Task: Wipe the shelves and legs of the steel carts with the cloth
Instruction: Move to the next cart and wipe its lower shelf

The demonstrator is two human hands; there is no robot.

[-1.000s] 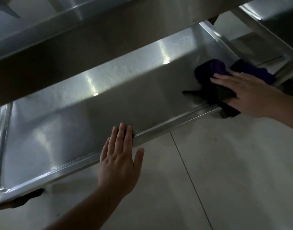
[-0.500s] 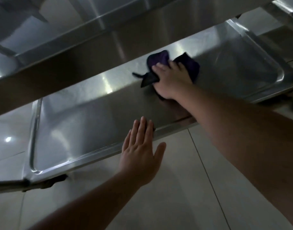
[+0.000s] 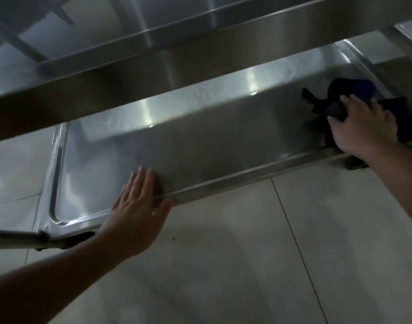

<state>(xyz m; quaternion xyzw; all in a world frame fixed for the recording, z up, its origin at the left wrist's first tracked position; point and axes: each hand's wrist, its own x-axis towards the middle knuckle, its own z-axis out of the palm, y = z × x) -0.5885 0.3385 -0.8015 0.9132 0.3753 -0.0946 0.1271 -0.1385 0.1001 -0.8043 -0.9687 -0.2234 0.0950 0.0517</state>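
One shelf (image 3: 200,141) was mid-wipe, right hand (image 3: 363,127) gripping the cloth (image 3: 359,92) at its far end, left hand (image 3: 139,206) flat on the rim; legs apparently remained.

I see brushed steel on the lower shelf (image 3: 200,146), glossy with glare streaks; the cloth (image 3: 361,92) is dark purple, soft, matt; the floor tiles (image 3: 223,265) are pale, smooth, faintly shiny.

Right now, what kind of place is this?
Hard to say for certain; likely a commercial kitchen or similar workroom. Cues: a low stainless steel cart shelf with a raised rim, another steel shelf above it, and a pale tiled floor.
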